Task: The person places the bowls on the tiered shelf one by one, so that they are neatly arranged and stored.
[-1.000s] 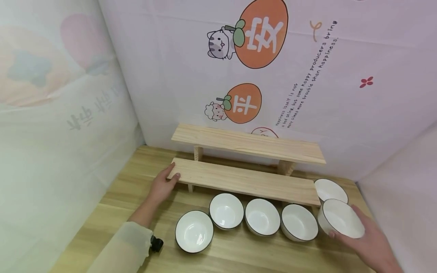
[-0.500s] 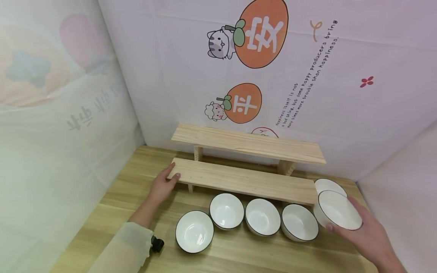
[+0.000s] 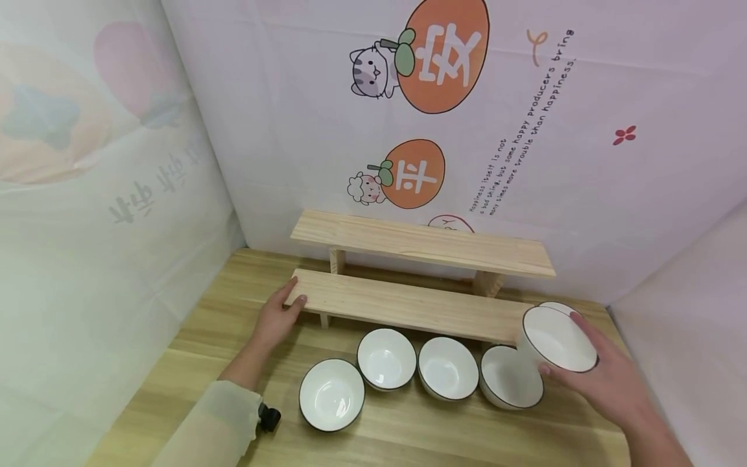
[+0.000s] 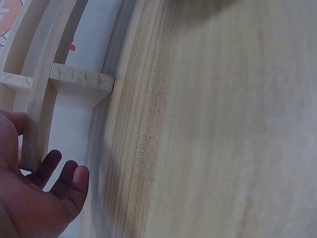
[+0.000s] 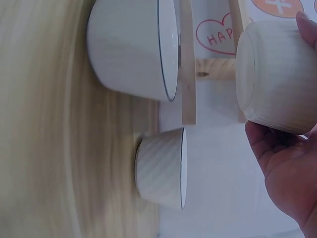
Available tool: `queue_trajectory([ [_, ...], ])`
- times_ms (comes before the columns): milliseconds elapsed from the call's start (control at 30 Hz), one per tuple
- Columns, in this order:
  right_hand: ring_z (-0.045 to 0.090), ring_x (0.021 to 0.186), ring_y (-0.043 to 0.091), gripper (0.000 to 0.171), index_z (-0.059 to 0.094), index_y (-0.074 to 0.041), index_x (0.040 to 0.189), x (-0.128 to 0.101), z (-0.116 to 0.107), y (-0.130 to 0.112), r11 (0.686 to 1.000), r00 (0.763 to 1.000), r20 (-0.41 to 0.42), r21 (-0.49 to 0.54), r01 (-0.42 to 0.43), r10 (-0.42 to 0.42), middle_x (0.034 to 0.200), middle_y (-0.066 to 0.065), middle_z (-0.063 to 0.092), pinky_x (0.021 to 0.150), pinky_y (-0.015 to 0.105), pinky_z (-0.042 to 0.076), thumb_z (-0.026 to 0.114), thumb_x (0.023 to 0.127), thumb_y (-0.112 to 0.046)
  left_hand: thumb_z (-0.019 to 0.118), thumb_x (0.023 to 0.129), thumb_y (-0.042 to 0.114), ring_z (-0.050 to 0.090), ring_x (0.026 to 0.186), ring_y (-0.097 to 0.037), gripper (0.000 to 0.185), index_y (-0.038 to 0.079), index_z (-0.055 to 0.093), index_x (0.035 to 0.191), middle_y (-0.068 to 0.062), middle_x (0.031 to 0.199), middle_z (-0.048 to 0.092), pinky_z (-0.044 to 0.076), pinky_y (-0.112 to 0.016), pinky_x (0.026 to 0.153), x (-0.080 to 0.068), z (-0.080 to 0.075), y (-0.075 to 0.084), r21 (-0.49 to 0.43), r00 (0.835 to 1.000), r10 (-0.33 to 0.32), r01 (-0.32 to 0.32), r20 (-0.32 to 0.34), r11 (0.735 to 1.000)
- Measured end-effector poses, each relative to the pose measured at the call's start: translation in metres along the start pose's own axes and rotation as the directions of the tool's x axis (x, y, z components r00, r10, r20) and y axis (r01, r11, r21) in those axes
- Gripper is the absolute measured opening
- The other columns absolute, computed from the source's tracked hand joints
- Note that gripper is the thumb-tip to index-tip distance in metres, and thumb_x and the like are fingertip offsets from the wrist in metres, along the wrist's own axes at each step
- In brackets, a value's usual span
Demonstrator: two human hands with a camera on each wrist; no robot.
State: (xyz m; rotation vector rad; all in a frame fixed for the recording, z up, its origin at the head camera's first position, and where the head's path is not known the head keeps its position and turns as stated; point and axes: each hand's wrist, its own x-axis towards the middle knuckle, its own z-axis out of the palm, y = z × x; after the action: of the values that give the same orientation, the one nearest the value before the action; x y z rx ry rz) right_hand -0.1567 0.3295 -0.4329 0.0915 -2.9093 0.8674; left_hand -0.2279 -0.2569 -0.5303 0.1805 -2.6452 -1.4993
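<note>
My left hand [image 3: 279, 319] grips the left end of the lower board of a two-tier wooden shelf [image 3: 403, 303]; the left wrist view has the thumb and fingers [image 4: 47, 168] on either side of that board. In my right hand [image 3: 609, 373] is a white bowl [image 3: 559, 340] with a dark rim, pinched between thumb and fingers. It is lifted and tilted at the right end of the lower board, overlapping it in the head view. The right wrist view shows its ribbed outside and base [image 5: 277, 74] raised above the level of the lower board.
Several matching bowls stand on the wooden table [image 3: 443, 438]: a front left one [image 3: 331, 395], then a row [image 3: 386, 360] along the shelf's front. One more [image 3: 559, 307] sits behind the held bowl, mostly hidden. Printed cloth walls [image 3: 280, 130] enclose the back and sides.
My right hand has raised the bowl and carried it leftward and back, toward the lower board's right end. The left hand keeps its grip on the shelf.
</note>
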Motion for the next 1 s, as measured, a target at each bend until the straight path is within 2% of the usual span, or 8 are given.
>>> queue_trajectory([
  [167, 0.045, 0.128, 0.051, 0.114, 0.024, -0.027, 0.167, 0.007, 0.003, -0.012, 1.0, 1.0, -0.005, 0.017, 0.02, -0.02, 0.155, 0.032, 0.042, 0.085, 0.057, 0.041, 0.091, 0.078, -0.048, 0.055, 0.108, 0.043, 0.026, 0.154, -0.041, 0.064, 0.019, 0.034, 0.164, -0.018, 0.167, 0.032, 0.021, -0.056, 0.125, 0.001, 0.0, 0.0, 0.011, 1.0, -0.004, 0.004, -0.001, 1.0],
  [400, 0.044, 0.131, 0.053, 0.115, 0.024, -0.028, 0.167, 0.018, 0.008, -0.025, 0.997, 0.999, -0.007, 0.048, 0.053, -0.053, 0.159, 0.028, 0.038, 0.089, 0.064, 0.042, 0.092, 0.076, -0.047, 0.055, 0.108, 0.043, 0.026, 0.153, -0.041, 0.065, 0.017, 0.034, 0.164, -0.019, 0.166, 0.032, 0.021, -0.056, 0.125, 0.001, 0.0, 0.0, 0.027, 1.0, 0.003, -0.003, -0.008, 1.0],
  [600, 0.043, 0.132, 0.055, 0.115, 0.027, -0.026, 0.166, 0.029, 0.012, -0.035, 0.995, 0.997, -0.004, 0.064, 0.079, -0.078, 0.156, 0.029, 0.041, 0.091, 0.069, 0.043, 0.093, 0.075, -0.046, 0.055, 0.107, 0.043, 0.027, 0.154, -0.039, 0.065, 0.018, 0.034, 0.164, -0.018, 0.167, 0.032, 0.023, -0.055, 0.124, 0.003, 0.001, -0.003, 0.017, 1.0, 0.003, -0.003, -0.007, 1.0],
  [833, 0.045, 0.13, 0.053, 0.112, 0.033, -0.019, 0.164, 0.04, 0.016, -0.046, 0.993, 0.995, -0.013, 0.062, 0.1, -0.099, 0.148, 0.029, 0.05, 0.091, 0.069, 0.043, 0.093, 0.074, -0.048, 0.055, 0.107, 0.044, 0.026, 0.154, -0.041, 0.065, 0.019, 0.034, 0.164, -0.018, 0.167, 0.031, 0.022, -0.056, 0.125, 0.002, 0.0, -0.002, 0.015, 1.0, -0.004, 0.004, -0.004, 1.0],
  [1000, 0.046, 0.133, 0.052, 0.116, 0.028, -0.023, 0.166, 0.049, 0.018, -0.053, 0.992, 0.996, 0.01, 0.085, 0.092, -0.093, 0.152, 0.029, 0.046, 0.095, 0.067, 0.043, 0.093, 0.074, -0.051, 0.056, 0.107, 0.044, 0.026, 0.154, -0.04, 0.065, 0.019, 0.034, 0.164, -0.017, 0.167, 0.031, 0.021, -0.055, 0.125, 0.003, -0.001, -0.001, 0.005, 1.0, -0.01, 0.01, -0.002, 1.0],
])
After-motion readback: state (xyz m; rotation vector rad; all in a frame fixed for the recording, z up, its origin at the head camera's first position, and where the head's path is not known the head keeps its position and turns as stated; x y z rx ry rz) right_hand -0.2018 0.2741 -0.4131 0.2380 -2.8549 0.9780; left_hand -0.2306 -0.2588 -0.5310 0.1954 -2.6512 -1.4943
